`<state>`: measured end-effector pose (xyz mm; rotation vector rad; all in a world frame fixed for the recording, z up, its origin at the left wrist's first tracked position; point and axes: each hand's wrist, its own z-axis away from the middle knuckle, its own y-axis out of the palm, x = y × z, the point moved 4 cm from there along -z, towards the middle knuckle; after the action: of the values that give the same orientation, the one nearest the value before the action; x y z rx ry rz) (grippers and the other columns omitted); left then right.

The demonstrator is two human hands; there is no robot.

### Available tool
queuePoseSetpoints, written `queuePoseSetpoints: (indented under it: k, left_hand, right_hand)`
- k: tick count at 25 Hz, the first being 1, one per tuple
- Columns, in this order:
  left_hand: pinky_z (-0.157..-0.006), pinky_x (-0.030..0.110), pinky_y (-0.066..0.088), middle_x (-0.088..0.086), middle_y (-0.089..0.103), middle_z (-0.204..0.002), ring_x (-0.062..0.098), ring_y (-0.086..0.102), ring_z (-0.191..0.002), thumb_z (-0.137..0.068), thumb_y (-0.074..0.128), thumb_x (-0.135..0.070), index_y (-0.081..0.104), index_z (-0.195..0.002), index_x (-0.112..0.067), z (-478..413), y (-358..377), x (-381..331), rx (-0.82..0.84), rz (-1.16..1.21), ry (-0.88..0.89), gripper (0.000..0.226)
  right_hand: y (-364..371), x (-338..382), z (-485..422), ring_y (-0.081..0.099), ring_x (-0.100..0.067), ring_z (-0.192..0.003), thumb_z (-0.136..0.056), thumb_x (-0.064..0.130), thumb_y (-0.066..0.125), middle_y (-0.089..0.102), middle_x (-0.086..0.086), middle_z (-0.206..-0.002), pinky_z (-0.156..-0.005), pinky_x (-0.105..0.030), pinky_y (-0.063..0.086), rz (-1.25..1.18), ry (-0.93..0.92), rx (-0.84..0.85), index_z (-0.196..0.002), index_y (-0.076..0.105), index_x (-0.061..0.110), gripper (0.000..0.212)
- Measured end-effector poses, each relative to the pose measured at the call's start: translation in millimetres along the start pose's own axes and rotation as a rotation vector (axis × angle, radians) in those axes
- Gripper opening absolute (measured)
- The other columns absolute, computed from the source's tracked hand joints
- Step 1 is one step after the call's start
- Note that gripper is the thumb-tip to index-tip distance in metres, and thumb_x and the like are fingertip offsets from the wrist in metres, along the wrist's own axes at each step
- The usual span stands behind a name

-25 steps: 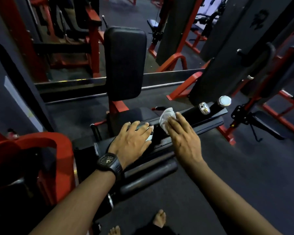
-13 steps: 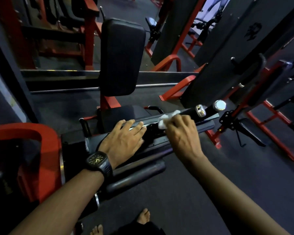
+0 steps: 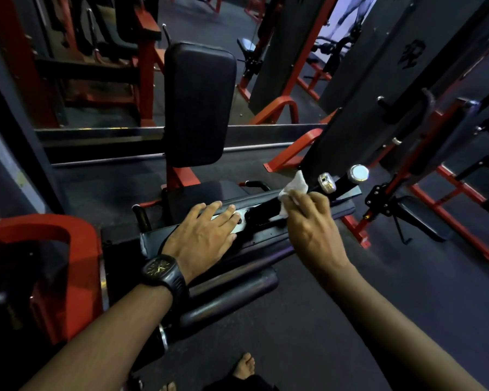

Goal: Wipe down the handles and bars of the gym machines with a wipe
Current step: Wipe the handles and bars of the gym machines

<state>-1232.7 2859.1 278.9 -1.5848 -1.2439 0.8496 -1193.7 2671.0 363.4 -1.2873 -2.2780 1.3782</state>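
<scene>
glossy red curved frame (image 3: pixel 40 249) at left, our left hand (image 3: pixel 201 238) lying flat, fingers straight, on the smooth black metal bar (image 3: pixel 268 238), our right hand (image 3: pixel 314 230) pinching a crumpled white wipe (image 3: pixel 292 190) against that bar, round chrome end cap (image 3: pixel 357 173) just beyond

The left hand (image 3: pixel 201 238) lay flat on the bar (image 3: pixel 266 218). The right hand (image 3: pixel 311 230) was at its 3 o'clock, with the wipe (image 3: pixel 292 187) under its fingers (image 3: pixel 297 197). The back pad (image 3: pixel 199 105) stood behind, at 12 o'clock.
</scene>
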Motion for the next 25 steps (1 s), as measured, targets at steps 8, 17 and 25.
queuePoseSetpoints:
  k: [8,17,25]
  left_hand:
    - [-0.100,0.045,0.045,0.003,0.058,-0.137,0.028,0.053,-0.125,-0.097,0.028,-0.038,0.060,-0.132,-0.015,0,1,1,0.031,-0.023,-0.004,0.053]
    - [-0.099,0.046,0.047,0.003,0.061,-0.133,0.029,0.054,-0.124,-0.096,0.030,-0.038,0.061,-0.129,-0.014,-2,-2,-2,0.014,-0.036,-0.005,0.051]
    - [-0.098,0.047,0.048,0.004,0.062,-0.132,0.029,0.055,-0.124,-0.096,0.032,-0.038,0.061,-0.129,-0.014,0,-4,-3,-0.015,-0.048,-0.015,0.050]
  right_hand:
    - [-2,-4,9,0.045,-0.025,-0.102,-0.083,0.006,0.069,0.061,-0.011,-0.110,-0.090,-0.020,0.034,-0.221,0.543,-0.366,-0.106,0.071,0.005,0.023]
    - [28,18,19,0.057,0.007,-0.087,-0.090,0.005,0.064,0.061,0.001,-0.091,-0.078,-0.014,0.044,-0.900,1.207,-0.638,-0.089,0.057,0.006,0.007]
    - [49,35,19,0.056,0.003,-0.079,-0.091,0.002,0.060,0.064,0.018,-0.080,-0.079,-0.026,0.050,-1.195,1.355,-0.687,-0.081,0.055,0.020,0.022]
